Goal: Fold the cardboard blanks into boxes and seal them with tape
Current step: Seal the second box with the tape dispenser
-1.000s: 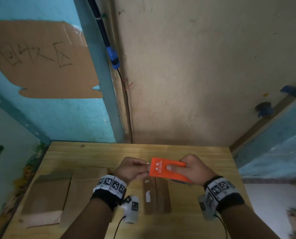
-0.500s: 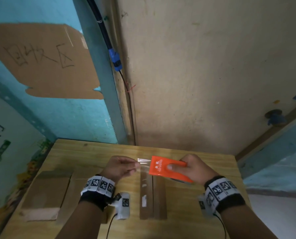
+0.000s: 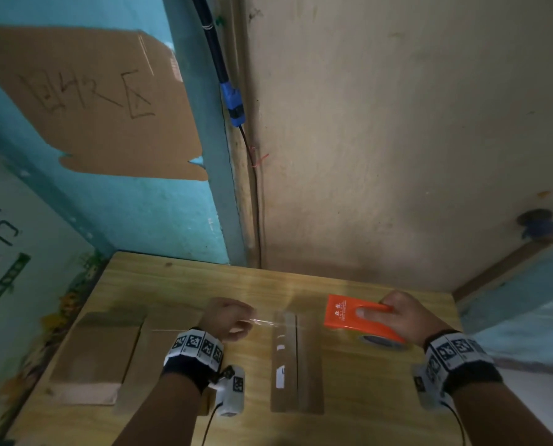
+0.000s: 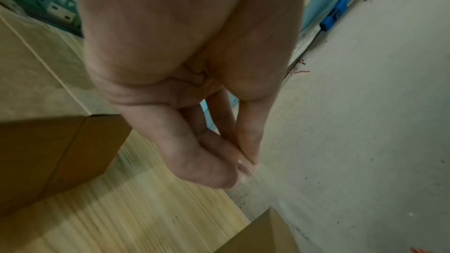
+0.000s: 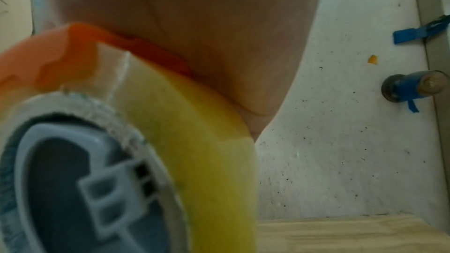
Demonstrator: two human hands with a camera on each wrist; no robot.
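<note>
My right hand (image 3: pixel 394 317) grips an orange tape dispenser (image 3: pixel 349 312) above the table's right side; its yellowish tape roll (image 5: pixel 194 141) fills the right wrist view. A clear strip of tape (image 3: pixel 288 317) runs from the dispenser leftward to my left hand (image 3: pixel 233 321), whose thumb and fingers (image 4: pixel 243 161) pinch its free end. Beneath the strip a narrow folded cardboard box (image 3: pixel 296 362) lies on the wooden table (image 3: pixel 178 284), its long side pointing away from me.
Flat cardboard blanks (image 3: pixel 107 358) lie on the table's left part, partly under my left forearm. The table stands in a corner against a beige wall (image 3: pixel 397 156) and a turquoise wall with a cardboard sign (image 3: pixel 91 101). A black cable (image 3: pixel 223 75) runs down the corner.
My hands have drawn apart: the left went left with the tape end, the right went right with the dispenser. The clear strip between them has grown much longer.
</note>
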